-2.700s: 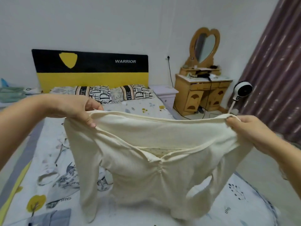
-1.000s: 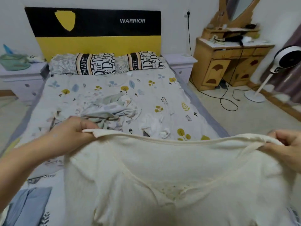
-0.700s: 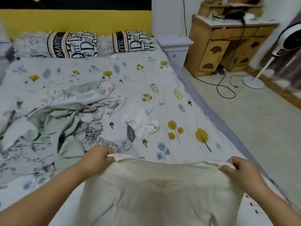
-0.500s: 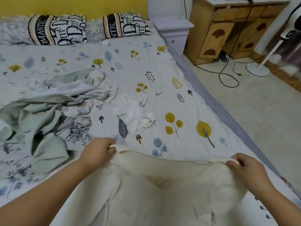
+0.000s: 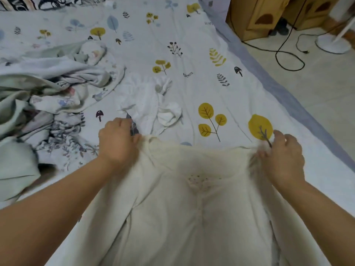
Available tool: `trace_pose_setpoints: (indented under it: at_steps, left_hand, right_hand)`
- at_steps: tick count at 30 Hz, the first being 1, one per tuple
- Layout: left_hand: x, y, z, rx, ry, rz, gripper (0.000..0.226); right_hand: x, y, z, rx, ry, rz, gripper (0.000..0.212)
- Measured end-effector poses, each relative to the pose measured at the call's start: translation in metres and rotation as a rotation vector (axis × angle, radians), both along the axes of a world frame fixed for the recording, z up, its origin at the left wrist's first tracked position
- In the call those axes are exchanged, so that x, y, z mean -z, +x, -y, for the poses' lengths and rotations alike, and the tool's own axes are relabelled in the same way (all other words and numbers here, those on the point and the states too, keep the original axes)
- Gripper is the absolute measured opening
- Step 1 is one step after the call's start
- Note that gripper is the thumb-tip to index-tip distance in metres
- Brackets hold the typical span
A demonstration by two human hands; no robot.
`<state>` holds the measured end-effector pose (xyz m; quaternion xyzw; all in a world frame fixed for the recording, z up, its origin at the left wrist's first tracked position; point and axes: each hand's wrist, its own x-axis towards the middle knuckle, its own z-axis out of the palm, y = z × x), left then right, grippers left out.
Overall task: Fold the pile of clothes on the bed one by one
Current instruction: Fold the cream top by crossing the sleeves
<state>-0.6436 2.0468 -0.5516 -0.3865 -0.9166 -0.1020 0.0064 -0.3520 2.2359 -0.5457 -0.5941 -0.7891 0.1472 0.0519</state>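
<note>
Cream long-sleeved top: plain, small speckled patch at gathered chest. Bedsheet: white, printed with yellow trees, grey-blue leaves, dark mushrooms; grey-lavender border. Pile of clothes: pale sage green and white floral. Crumpled garment: white. Dresser: honey-tan wood. Cable: black. Floor: beige.

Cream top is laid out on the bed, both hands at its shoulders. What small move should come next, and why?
Probably let go and smooth the cream top flat: it already lies on the bed, while the left hand and right hand grip bunched shoulders, and creases run down its middle.
</note>
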Motion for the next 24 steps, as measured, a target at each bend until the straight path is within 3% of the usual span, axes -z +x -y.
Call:
trace_pose_setpoints:
  at_steps: [3, 5, 8, 10, 12, 14, 15, 16, 19, 20, 22, 24]
  left_hand:
    - [0.019, 0.035, 0.011, 0.296, 0.018, -0.104, 0.047]
    - [0.035, 0.049, 0.020, 0.462, -0.232, -0.056, 0.067]
    - [0.053, 0.045, 0.032, 0.468, -0.537, 0.083, 0.098]
    - [0.060, 0.037, 0.032, 0.466, -0.497, 0.186, 0.104]
    - [0.046, 0.031, 0.029, 0.434, -0.256, 0.290, 0.089]
    - [0.026, 0.015, 0.031, 0.356, 0.036, 0.127, 0.051]
    - [0.017, 0.000, 0.036, 0.301, 0.063, 0.005, 0.042]
    - [0.006, -0.015, 0.042, 0.249, -0.061, -0.045, 0.047]
    - [-0.010, -0.051, 0.066, 0.184, -0.866, 0.070, 0.089]
    - [-0.010, -0.057, 0.071, 0.208, -0.975, 0.081, 0.094]
    - [-0.012, -0.067, 0.073, 0.240, -0.898, 0.035, 0.078]
    - [-0.023, -0.080, 0.071, 0.181, -0.607, 0.048, 0.042]
  right_hand:
    - [0.033, -0.013, 0.059, -0.263, 0.132, 0.032, 0.062]
    - [0.058, -0.016, 0.089, -0.449, 0.106, 0.085, 0.059]
    - [0.084, -0.011, 0.093, -0.508, -0.038, 0.260, 0.070]
    - [0.088, -0.009, 0.085, -0.506, -0.074, 0.302, 0.074]
    - [0.087, -0.009, 0.081, -0.524, -0.089, 0.317, 0.082]
    - [0.084, -0.008, 0.080, -0.528, -0.142, 0.307, 0.090]
    - [0.078, -0.008, 0.081, -0.525, -0.148, 0.288, 0.093]
    - [0.073, -0.008, 0.080, -0.532, -0.138, 0.282, 0.095]
    - [0.060, -0.012, 0.080, -0.549, -0.183, 0.306, 0.099]
    - [0.057, -0.015, 0.082, -0.534, -0.210, 0.294, 0.099]
    - [0.054, -0.021, 0.087, -0.537, -0.214, 0.304, 0.099]
    - [0.055, -0.024, 0.091, -0.539, -0.224, 0.322, 0.098]
